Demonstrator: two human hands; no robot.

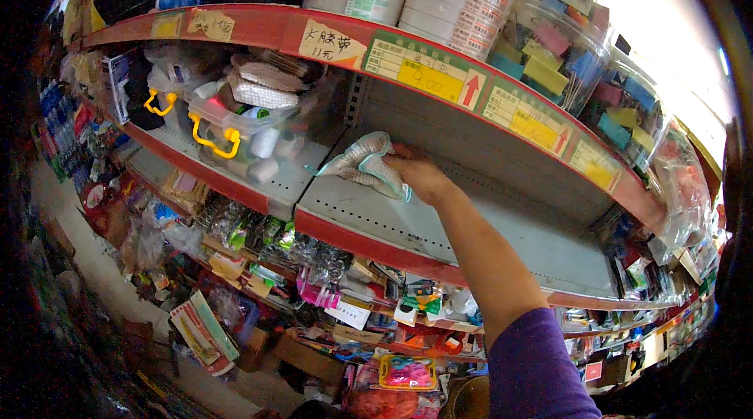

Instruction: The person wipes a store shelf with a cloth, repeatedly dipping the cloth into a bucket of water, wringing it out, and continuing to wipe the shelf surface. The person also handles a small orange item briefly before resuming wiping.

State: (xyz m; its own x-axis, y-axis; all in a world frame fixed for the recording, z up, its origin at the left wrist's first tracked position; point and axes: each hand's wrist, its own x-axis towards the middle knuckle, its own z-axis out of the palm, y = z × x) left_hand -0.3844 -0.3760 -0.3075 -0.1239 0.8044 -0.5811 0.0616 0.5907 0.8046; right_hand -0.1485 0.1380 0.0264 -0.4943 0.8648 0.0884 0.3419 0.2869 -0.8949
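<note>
My right hand (pixel 419 176) is shut on a crumpled beige cleaning cloth (pixel 365 166) with pale green edging. The cloth rests against the grey metal shelf board (pixel 500 242), near the seam with the neighbouring section. Most of my fingers are hidden behind the cloth and the hand. A purple sleeve covers my upper arm. My left hand is out of view. To the left of the cloth stands a clear plastic bin (pixel 235 119) with a yellow handle, filled with white rolls and folded cloths.
Above, a red-edged shelf (pixel 265 36) with price tags holds wide tape rolls (pixel 453 4) and clear tubs (pixel 547 54) of coloured pieces. Lower shelves carry many packaged goods (pixel 329 266). A flattened printed box (pixel 203 333) lies at lower left.
</note>
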